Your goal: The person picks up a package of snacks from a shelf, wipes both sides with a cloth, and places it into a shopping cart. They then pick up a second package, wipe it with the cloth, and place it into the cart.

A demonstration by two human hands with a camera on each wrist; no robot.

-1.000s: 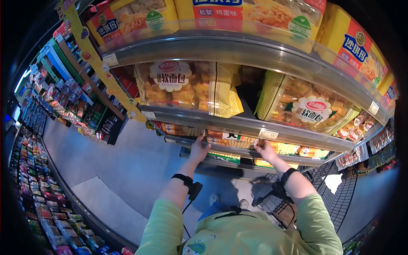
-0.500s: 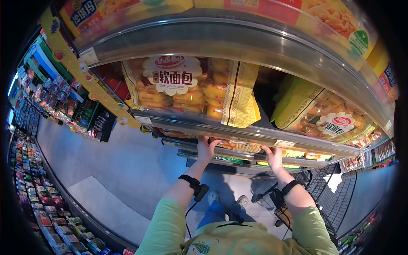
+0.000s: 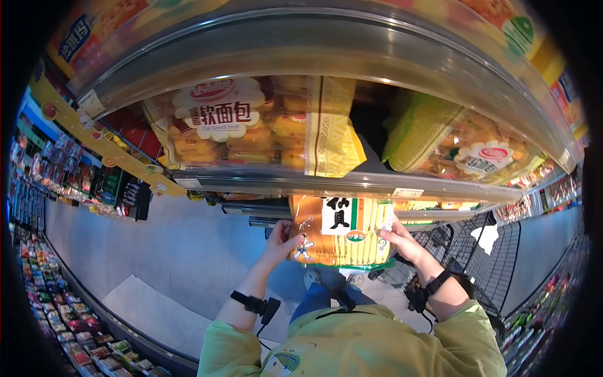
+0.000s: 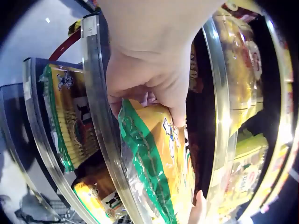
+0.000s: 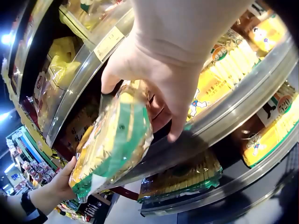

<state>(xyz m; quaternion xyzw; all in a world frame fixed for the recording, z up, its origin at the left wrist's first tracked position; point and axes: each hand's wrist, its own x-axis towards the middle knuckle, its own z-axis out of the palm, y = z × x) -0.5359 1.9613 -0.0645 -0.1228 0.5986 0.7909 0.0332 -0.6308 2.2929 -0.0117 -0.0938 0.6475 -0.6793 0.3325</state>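
Note:
A large orange-and-yellow pack of rice crackers (image 3: pixel 345 231), with a green edge and a small cartoon figure printed on it, is held flat in front of the shelf in the head view. My left hand (image 3: pixel 280 244) grips its left end, thumb on the printed face. At the other end my right hand (image 3: pixel 405 242) pinches it, thumb on top. The left wrist view has the pack's green seam (image 4: pixel 148 158) facing the camera, the left fingers curled behind the pack. In the right wrist view the right hand (image 5: pixel 161 77) arches over the pack's near end.
Bags of soft bread (image 3: pixel 220 125) fill the shelf above, behind a clear shelf lip (image 3: pixel 251 178). More cracker packs (image 5: pixel 184 179) lie on lower shelves. A black wire cart (image 3: pixel 483 270) stands at the right, and another stocked shelf (image 3: pixel 59 301) runs along the left.
Both hands have drawn the cracker pack out from the lower shelf toward the body, and its printed face now shows. The view has moved closer to the shelves.

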